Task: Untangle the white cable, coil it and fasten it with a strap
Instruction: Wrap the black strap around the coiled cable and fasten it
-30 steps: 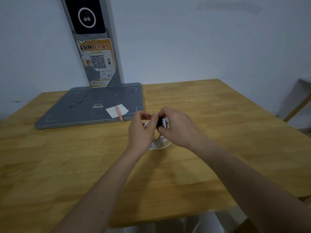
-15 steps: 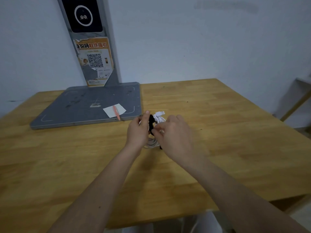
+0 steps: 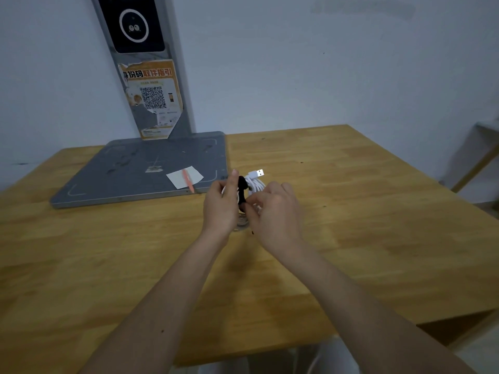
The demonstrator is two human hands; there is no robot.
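Both hands are busy in the middle of the frame. The left hand (image 3: 220,205) is curled around the left side of the bundle, thumb up, keeping the loops together. The right hand (image 3: 272,209) has its fingers pinched in at the strap (image 3: 242,190), which looks like the black band already wrapped across the coiled cable (image 3: 255,184). I can't tell if it's gripping the strap's tail or just the loops under it, that bit is hidden behind the knuckles.

The cable sits between the two hands, held just above the table (image 3: 351,211), with its USB plug (image 3: 258,173) poking out toward the upper right of the bundle.

So I'd say this is the fastening step, and nearly done. Tips for it: keep the left hand squeezing the loops flat so nothing springs out, pull the strap snug with the right, then press the end down firmly so it grips itself. Don't trap the plug under the band, and leave it sticking out like it is. Too loose and the coil will slump apart.

Further out, the grey stand base (image 3: 140,171) lies in the left centre of the frame with a paper slip (image 3: 185,177) on it.
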